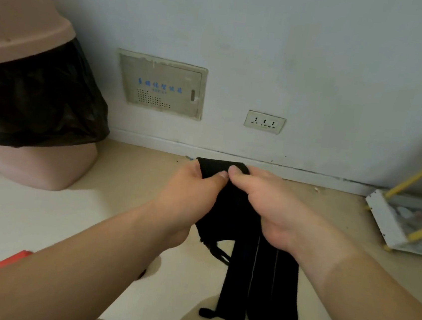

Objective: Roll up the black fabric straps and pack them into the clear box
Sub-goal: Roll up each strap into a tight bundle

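1. The left hand [191, 184] and right hand [265, 199] meet thumb to thumb at the top end of the black fabric straps [253, 268]. Both thumbs press the cloth against curled fingers, pinching it.
2. The straps are held up in front of the person. Their top edge appears folded over just above the thumbs, and several lengths hang side by side below the hands. The loose ends and loops trail at the bottom of the frame.
3. This looks like the start of the roll: the first turn is being formed, and most of the length is unrolled.
4. The next move probably calls for turning the pinched end over on itself with even tension, keeping the hanging lengths lined up so the roll stays narrow.
5. No clear box is in view, so packing looks some way off.
6. Beneath the hands lies a pale beige floor [136, 167], meeting a white skirting [307, 174].
7. A pink bin [23, 30] with a black liner [36, 99] stands at left. The grey wall carries a cream access panel [160, 84] and a socket [264, 122]. A white rack [390, 225] with yellow rods leans at right.
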Demonstrator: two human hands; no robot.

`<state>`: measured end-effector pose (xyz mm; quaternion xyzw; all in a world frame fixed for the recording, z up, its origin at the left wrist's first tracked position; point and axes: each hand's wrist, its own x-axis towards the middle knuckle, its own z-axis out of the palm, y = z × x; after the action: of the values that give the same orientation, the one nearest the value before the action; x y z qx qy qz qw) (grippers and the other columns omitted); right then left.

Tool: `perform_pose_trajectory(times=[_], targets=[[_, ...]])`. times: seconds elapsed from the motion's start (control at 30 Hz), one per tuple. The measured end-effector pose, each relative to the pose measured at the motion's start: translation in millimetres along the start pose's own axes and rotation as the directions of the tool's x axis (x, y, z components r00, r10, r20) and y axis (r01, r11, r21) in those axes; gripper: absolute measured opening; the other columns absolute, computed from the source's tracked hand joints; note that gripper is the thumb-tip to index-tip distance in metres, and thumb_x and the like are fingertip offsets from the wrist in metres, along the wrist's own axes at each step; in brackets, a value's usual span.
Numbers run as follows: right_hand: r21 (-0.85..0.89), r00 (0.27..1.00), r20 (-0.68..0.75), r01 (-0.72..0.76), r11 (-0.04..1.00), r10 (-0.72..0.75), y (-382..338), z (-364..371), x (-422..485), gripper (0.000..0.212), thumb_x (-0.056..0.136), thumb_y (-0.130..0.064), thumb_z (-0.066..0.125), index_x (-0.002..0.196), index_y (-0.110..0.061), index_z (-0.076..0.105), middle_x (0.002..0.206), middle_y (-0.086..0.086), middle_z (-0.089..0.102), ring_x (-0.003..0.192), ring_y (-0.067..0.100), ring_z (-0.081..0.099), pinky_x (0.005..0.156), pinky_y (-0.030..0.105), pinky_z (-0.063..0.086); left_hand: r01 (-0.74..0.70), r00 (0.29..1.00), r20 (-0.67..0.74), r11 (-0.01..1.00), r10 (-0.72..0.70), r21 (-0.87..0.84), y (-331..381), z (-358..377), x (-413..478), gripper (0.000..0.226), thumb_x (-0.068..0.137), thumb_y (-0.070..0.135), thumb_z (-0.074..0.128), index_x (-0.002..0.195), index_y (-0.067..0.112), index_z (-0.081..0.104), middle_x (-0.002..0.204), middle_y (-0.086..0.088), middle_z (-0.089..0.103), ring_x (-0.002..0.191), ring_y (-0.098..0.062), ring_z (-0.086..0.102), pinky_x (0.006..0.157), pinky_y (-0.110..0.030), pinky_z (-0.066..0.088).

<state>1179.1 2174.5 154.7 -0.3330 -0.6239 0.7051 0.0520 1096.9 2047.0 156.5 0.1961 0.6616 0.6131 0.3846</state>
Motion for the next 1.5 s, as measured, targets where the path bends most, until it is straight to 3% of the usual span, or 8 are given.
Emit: perform_pose_trajectory(times=[0.17, 0.43, 0.6, 0.77, 1.07, 1.17, 1.3, 1.5], targets=[[-0.152, 0.995, 0.067, 0.087, 0.984, -0.078, 2, 9, -9, 0.025, 0.109, -0.043, 0.058, 0.106, -0.027, 0.077, 0.094, -0.004, 0.083, 0.090, 0.017, 0.081, 0.081, 0.037, 0.062, 0.047, 0.995, -0.084, 0.989, -0.059, -0.142, -2, -10, 7, 0.023, 0.108, 0.014, 0.054, 0.115, 0.003, 0.073, 0.108, -0.021, 0.079, 0.104, -0.037, 0.077, 0.103, -0.054, 0.058], [-0.299, 0.974, -0.025, 0.208, 0.932, -0.225, 2, 20, -19, 0.021, 0.097, -0.043, 0.075, 0.090, -0.024, 0.073, 0.072, -0.007, 0.076, 0.072, 0.014, 0.077, 0.074, 0.038, 0.065, 0.097, 0.964, -0.202, 0.934, -0.174, -0.344, 12, -21, -1, 0.025, 0.106, 0.011, 0.058, 0.127, 0.001, 0.064, 0.112, -0.024, 0.078, 0.102, -0.039, 0.078, 0.101, -0.056, 0.059], [-0.102, 0.987, -0.024, 0.158, 0.982, -0.161, 7, 24, -24, 0.017, 0.105, -0.035, 0.065, 0.109, -0.022, 0.076, 0.100, 0.001, 0.083, 0.097, 0.021, 0.080, 0.092, 0.043, 0.064, 0.125, 0.977, -0.130, 0.943, -0.171, -0.309, 14, -13, -18, 0.022, 0.107, 0.014, 0.059, 0.124, 0.006, 0.068, 0.105, -0.015, 0.082, 0.095, -0.030, 0.081, 0.086, -0.043, 0.064], [0.041, 0.996, -0.050, 0.080, 0.996, -0.078, 4, 23, -28, 0.021, 0.107, -0.033, 0.063, 0.111, -0.016, 0.075, 0.108, 0.009, 0.082, 0.103, 0.029, 0.079, 0.092, 0.046, 0.064, 0.123, 0.988, -0.060, 0.962, -0.142, -0.244, 8, -9, -29, 0.033, 0.110, 0.033, 0.056, 0.124, 0.007, 0.071, 0.111, -0.011, 0.081, 0.103, -0.025, 0.079, 0.100, -0.043, 0.059], [0.031, 0.997, 0.075, 0.018, 0.999, -0.020, 6, 30, -41, 0.026, 0.112, -0.032, 0.054, 0.121, -0.019, 0.075, 0.110, 0.003, 0.082, 0.105, 0.021, 0.079, 0.097, 0.040, 0.062, 0.100, 0.961, -0.215, 0.944, -0.173, -0.315, 3, 2, -41, 0.031, 0.112, 0.034, 0.050, 0.115, 0.010, 0.069, 0.079, -0.005, 0.081, 0.071, -0.018, 0.080, 0.054, -0.026, 0.057], [-0.042, 0.995, 0.089, 0.058, 0.997, -0.054, 5, 28, -41, 0.027, 0.113, -0.034, 0.052, 0.120, -0.022, 0.074, 0.111, 0.000, 0.082, 0.107, 0.019, 0.078, 0.103, 0.042, 0.059, 0.079, 0.957, -0.238, 0.937, -0.166, -0.340, 3, 5, -40, 0.028, 0.111, 0.034, 0.052, 0.120, 0.012, 0.066, 0.094, -0.010, 0.080, 0.076, -0.022, 0.081, 0.056, -0.028, 0.060], [-0.309, 0.992, 0.080, 0.118, 0.944, -0.098, 6, 22, -36, 0.029, 0.111, -0.045, 0.047, 0.123, -0.028, 0.068, 0.114, -0.004, 0.079, 0.111, 0.015, 0.073, 0.107, 0.044, 0.055, 0.077, 0.967, -0.224, 0.975, -0.124, -0.206, 2, 2, -32, 0.027, 0.110, 0.039, 0.052, 0.115, 0.017, 0.067, 0.101, -0.010, 0.080, 0.090, -0.025, 0.081, 0.083, -0.041, 0.064], [-0.122, 0.998, -0.052, 0.033, 0.992, -0.039, 0, 7, -21, 0.028, 0.110, -0.045, 0.052, 0.121, -0.026, 0.070, 0.116, 0.003, 0.079, 0.112, 0.029, 0.074, 0.096, 0.047, 0.059, -0.058, 0.982, -0.141, 0.907, 0.128, 0.418, 11, -22, -23, 0.040, 0.108, 0.050, 0.045, 0.112, 0.016, 0.066, 0.109, -0.010, 0.075, 0.096, -0.023, 0.075, 0.092, -0.047, 0.061]])
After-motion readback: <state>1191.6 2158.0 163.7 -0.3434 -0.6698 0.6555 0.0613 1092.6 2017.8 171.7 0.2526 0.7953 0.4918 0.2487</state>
